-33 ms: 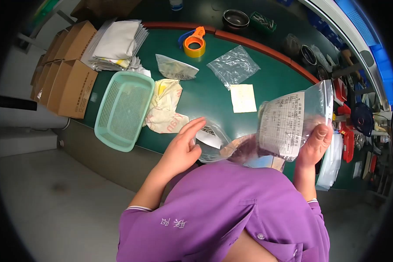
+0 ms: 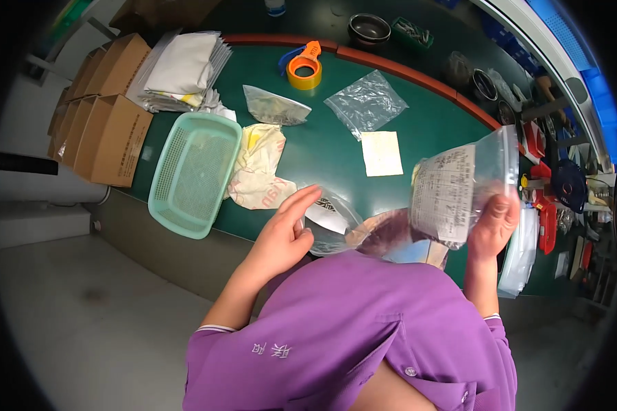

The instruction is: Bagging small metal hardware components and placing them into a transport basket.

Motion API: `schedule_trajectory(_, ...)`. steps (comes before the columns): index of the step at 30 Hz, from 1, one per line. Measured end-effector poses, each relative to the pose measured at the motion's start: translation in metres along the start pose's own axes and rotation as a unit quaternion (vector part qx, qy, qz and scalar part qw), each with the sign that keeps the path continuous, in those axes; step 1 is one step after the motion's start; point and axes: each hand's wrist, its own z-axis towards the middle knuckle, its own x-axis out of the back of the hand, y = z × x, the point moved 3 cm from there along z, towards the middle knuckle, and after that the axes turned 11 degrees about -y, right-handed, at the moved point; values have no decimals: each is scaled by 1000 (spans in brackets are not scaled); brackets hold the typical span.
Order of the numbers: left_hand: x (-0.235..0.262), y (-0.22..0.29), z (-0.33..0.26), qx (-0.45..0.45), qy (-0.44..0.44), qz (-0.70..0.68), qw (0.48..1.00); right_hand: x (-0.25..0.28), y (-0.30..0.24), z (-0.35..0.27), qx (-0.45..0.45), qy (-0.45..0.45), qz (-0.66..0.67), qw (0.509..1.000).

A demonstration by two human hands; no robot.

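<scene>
My right hand point(image 2: 495, 225) is pinching a clear bag point(image 2: 459, 188) up; left hand point(image 2: 286, 233), fingers spread, holds another clear bag point(image 2: 332, 219) over the counter point(image 2: 329, 154).

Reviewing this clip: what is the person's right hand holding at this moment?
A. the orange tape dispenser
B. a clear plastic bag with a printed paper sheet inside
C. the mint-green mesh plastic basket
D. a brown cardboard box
B: the right hand grips the clear plastic bag with a printed paper sheet inside, raised above the green table; the other three things lie untouched farther left.
</scene>
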Motion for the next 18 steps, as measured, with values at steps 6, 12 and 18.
schedule_trajectory(6, -11, 0, 8, -40, 21, -15, 999, -3, 82, -28, -134, -134, -259, 947)
schedule_trajectory(12, -13, 0, 9, -46, 0, -1, 999, 5, 87, -31, -145, -158, -409, 887)
schedule_trajectory(18, -17, 6, 15, -30, 5, -20, 999, -98, 11, -5, -54, -471, -77, 877)
